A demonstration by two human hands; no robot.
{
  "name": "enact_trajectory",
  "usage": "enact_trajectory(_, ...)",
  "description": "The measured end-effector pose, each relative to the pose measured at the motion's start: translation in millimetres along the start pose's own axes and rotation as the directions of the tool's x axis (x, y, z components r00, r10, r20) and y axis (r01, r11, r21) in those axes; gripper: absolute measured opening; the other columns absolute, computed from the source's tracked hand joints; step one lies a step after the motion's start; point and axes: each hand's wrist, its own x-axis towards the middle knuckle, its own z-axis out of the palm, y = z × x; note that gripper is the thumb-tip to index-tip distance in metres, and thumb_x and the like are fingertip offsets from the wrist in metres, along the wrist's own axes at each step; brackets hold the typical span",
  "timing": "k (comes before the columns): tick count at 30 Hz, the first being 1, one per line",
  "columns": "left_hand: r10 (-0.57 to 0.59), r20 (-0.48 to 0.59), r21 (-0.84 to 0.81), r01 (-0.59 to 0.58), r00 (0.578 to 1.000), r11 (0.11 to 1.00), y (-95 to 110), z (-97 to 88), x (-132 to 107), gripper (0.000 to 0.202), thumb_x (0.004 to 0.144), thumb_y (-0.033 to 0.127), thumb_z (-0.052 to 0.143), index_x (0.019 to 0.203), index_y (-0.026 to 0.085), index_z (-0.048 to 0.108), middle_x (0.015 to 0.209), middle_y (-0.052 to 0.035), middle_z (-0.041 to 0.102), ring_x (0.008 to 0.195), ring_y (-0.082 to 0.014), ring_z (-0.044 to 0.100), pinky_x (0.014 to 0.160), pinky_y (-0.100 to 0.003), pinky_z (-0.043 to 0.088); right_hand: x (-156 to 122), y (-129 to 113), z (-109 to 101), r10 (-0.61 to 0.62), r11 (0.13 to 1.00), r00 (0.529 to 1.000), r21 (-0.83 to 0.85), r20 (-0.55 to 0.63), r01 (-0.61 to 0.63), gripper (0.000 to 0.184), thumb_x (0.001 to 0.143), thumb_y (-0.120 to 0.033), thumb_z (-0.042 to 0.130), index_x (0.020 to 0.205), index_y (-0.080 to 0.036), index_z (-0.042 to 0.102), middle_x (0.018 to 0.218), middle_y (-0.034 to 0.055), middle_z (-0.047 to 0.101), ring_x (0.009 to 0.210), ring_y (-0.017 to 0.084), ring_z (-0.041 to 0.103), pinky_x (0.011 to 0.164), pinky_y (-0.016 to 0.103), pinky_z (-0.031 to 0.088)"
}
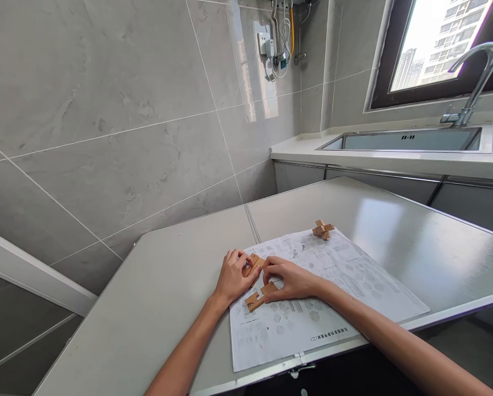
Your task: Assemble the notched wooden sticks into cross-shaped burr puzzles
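Note:
My left hand (233,275) rests on the printed sheet with its fingers curled round a wooden puzzle piece (256,260), partly hidden behind the fingers. Just to the right, my right hand (290,279) has its thumb and fingers closed on a notched wooden piece (252,302). That notched piece has a dark mark near its left end and a cut-out along its upper edge. The two hands are close together, almost touching. An interlocked wooden burr puzzle (323,230) stands at the sheet's far edge, apart from both hands.
The large printed paper sheet (329,313) with small diagrams lies on a pale folding table (176,275). A seam and a metal latch (298,371) mark the table's middle. Behind stand a tiled wall (147,137) and a counter with a sink (403,142) and tap (477,82).

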Motion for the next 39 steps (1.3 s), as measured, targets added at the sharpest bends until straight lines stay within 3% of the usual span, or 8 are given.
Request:
enact_trajectory(10,-0.022,-0.017,0.068,0.023,1.000,0.997,1,-0.8,1,0.022,0.091,0.044,0.072,0.092,0.023,0.067,0.106,-0.0062,0.063,0.109,-0.0268,0.059,0.100,-0.045,0.048,-1,2,-1,-0.011,1.000,1.000,0.013,-0.005,0.011,0.035,0.076,-0.049,0.090,0.090,-0.023,0.071,0.110,0.0048,0.063,0.096,0.022,0.064,0.088,0.035,0.053)
enact_trajectory(16,-0.040,0.017,-0.018,0.040,0.999,0.999,-1,0.6,-1,0.021,0.085,0.039,0.077,0.082,0.021,0.067,0.112,-0.0074,0.060,0.114,-0.0273,0.056,0.100,-0.045,0.050,-1,0,-3,-0.012,1.000,1.000,0.021,0.017,0.012,0.037,0.076,-0.051,0.089,0.091,-0.022,0.071,0.109,0.0046,0.063,0.097,0.022,0.063,0.086,0.034,0.052)
enact_trajectory(22,0.033,0.026,-0.082,-0.031,0.999,0.996,-1,2.7,0,0.024,0.093,0.039,0.070,0.079,0.020,0.067,0.115,-0.0097,0.062,0.117,-0.0277,0.054,0.096,-0.043,0.053,0,3,-3,-0.004,1.000,1.000,0.017,0.019,0.004,0.034,0.077,-0.049,0.089,0.085,-0.022,0.069,0.100,0.0027,0.064,0.091,0.021,0.061,0.079,0.032,0.049)
enact_trajectory(25,-0.006,-0.040,-0.138,0.001,0.999,0.990,1,0.8,3,0.027,0.100,0.042,0.060,0.085,0.021,0.068,0.104,-0.0078,0.066,0.109,-0.0250,0.058,0.093,-0.041,0.053,1,4,-3,-0.044,0.998,0.999,0.035,0.025,0.043,0.029,0.082,-0.048,0.086,0.086,-0.023,0.071,0.096,0.0024,0.067,0.094,0.022,0.061,0.082,0.032,0.047)
enact_trajectory(28,-0.140,-0.046,-0.274,0.122,0.989,0.954,5,-3.7,6,0.035,0.104,0.048,0.051,0.086,0.021,0.064,0.082,-0.0022,0.066,0.084,-0.0192,0.061,0.079,-0.033,0.051,2,2,-4,-0.020,0.998,1.000,0.059,0.001,0.020,0.030,0.083,-0.049,0.084,0.084,-0.022,0.071,0.088,0.0014,0.069,0.085,0.021,0.061,0.077,0.032,0.045)
enact_trajectory(32,-0.284,0.035,-0.442,0.270,0.958,0.855,7,-7.4,6,0.039,0.106,0.055,0.041,0.092,0.022,0.056,0.056,0.0077,0.048,0.051,-0.0127,0.045,0.057,-0.026,0.040,1,-2,-6,0.081,0.971,0.996,0.228,-0.035,-0.071,0.032,0.094,-0.051,0.071,0.085,-0.021,0.064,0.068,-0.0017,0.066,0.065,0.017,0.057,0.064,0.029,0.042)
enact_trajectory(35,-0.279,0.062,-0.467,0.275,0.958,0.840,6,-5.8,5,0.039,0.108,0.055,0.035,0.095,0.023,0.052,0.061,0.0071,0.048,0.054,-0.0131,0.046,0.059,-0.026,0.038,1,-6,-7,0.118,0.906,0.992,0.412,-0.038,-0.092,0.034,0.100,-0.054,0.061,0.091,-0.022,0.059,0.061,-0.0034,0.063,0.055,0.015,0.055,0.058,0.028,0.043)
enact_trajectory(39,-0.224,0.120,-0.457,0.254,0.967,0.853,4,-0.8,2,0.035,0.110,0.049,0.029,0.113,0.023,0.051,0.074,0.0038,0.055,0.067,-0.0158,0.053,0.067,-0.028,0.041,3,-9,-9,0.142,0.867,0.982,0.495,-0.125,-0.062,0.038,0.103,-0.058,0.054,0.094,-0.021,0.058,0.066,-0.0019,0.065,0.054,0.013,0.056,0.057,0.028,0.044)
